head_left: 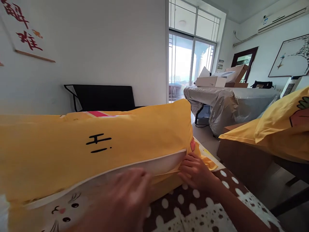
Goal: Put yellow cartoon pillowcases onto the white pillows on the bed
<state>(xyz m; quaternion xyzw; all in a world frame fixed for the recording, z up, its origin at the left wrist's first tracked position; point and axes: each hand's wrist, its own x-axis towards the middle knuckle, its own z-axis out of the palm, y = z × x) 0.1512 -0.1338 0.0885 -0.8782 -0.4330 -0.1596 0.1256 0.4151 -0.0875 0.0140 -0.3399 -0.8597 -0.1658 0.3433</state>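
A yellow pillowcase [101, 145] with black marks and a cartoon face covers a white pillow [159, 166] that shows through its open edge. My right hand [194, 172] pinches the yellow fabric at the opening's right end, fingers curled closed. My left hand [127, 199] is blurred by motion, low in the view, against the lower yellow flap near the opening. The pillow rests on a brown bedcover with white dots [193, 206].
A second yellow pillow [282, 129] lies on a wooden table [241, 158] at right. Behind stand a table under a grey cover [231, 100] with cardboard boxes [217, 79], a black panel [103, 96] against the wall, and glass balcony doors [188, 61].
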